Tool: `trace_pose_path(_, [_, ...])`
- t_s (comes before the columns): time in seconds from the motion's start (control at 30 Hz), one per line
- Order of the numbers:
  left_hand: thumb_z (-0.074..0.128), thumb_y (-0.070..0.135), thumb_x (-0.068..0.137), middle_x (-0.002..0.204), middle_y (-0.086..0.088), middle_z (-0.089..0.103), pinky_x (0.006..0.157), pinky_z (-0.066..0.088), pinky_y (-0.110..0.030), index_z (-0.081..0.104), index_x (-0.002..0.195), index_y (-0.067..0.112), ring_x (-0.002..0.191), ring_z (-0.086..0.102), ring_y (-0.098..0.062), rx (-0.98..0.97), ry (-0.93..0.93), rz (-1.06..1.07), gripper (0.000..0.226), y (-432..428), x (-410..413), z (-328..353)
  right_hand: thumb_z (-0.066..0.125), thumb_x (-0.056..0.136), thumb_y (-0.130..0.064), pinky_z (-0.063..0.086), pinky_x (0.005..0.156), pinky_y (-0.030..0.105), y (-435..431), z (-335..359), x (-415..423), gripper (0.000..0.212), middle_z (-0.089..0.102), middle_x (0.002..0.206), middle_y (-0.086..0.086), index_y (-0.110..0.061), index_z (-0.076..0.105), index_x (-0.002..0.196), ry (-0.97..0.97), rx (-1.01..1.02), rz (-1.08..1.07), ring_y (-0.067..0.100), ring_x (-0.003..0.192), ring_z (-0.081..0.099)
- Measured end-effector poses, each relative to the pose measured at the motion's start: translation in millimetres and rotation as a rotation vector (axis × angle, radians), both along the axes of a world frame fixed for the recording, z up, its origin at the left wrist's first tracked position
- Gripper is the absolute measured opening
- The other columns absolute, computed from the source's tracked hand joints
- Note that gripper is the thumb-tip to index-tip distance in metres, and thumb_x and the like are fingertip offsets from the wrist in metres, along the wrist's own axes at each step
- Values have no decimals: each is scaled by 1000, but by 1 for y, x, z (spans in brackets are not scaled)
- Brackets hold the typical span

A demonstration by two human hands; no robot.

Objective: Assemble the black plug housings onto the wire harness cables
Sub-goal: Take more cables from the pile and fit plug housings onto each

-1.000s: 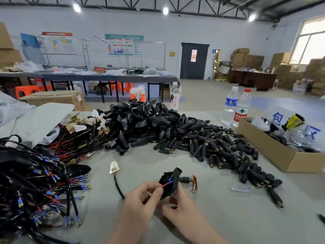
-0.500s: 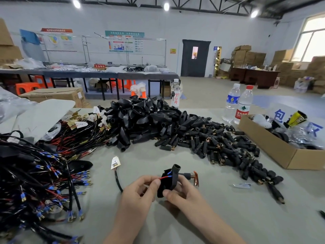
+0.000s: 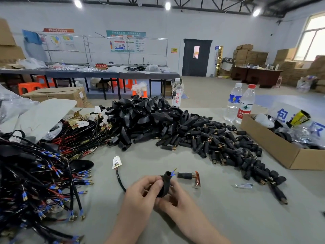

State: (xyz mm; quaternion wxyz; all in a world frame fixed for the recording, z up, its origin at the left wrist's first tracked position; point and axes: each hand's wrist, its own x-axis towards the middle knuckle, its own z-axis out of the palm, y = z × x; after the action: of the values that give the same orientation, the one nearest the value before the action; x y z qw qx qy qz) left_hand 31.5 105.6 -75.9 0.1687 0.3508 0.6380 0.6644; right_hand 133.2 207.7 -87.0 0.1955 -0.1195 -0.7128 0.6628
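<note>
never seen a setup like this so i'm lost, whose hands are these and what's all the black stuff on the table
There is no machine here: a person works with bare hands, and one camera worn on their head looks forward and down. The left hand and right hand together grip one black housing. A blue-tipped wire pokes out of its top, and its cable runs left to a white tag. On the grey table lie a heap of black housings, a spread of small black connectors and a tangle of wire harnesses on the left. One connector with a copper piece lies just beyond the hands. A cardboard box and two water bottles stand to the right.
</note>
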Motion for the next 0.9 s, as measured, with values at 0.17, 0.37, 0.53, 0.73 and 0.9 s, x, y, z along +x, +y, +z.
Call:
trace_pose_path(0.17, [57,-9,92,85,-4,69,73,51,-15,62,105,13,79,66,-8,-2,-5,9,27,2,-4,-6,69,91,-38,48,88,13,3,7,4,38,70,114,-20,-34,59,127,-26,72,-87,-2,109,63])
trace_pose_path(0.37, [57,1,96,91,8,69,79,50,-17,58,111,26,84,66,-3,-115,243,7,29,3,2,-15,60,97,-23,51,63,21,16,8,4,19,76,87,-3,-27,79,95,6,-104,-348,3,78,67])
trace_pose_path(0.53, [54,54,87,109,20,55,94,42,-24,62,119,36,106,55,-7,-234,655,80,37,-3,0,-12,60,97,-20,55,64,22,17,11,6,21,76,85,3,-22,79,90,39,-149,-318,11,79,72])
trace_pose_path(0.73, [41,58,87,108,21,57,95,40,-32,62,109,36,105,57,-7,-412,782,37,38,-5,-13,-16,52,101,-26,55,67,25,25,13,10,21,77,91,2,-19,71,95,44,-56,-437,16,83,72])
trace_pose_path(0.9, [48,51,89,97,19,65,91,35,-31,69,101,31,90,65,-10,-417,1049,163,31,-6,-14,-14,47,104,-23,56,60,25,34,19,20,24,78,91,2,-12,67,97,47,-111,-476,13,72,70])
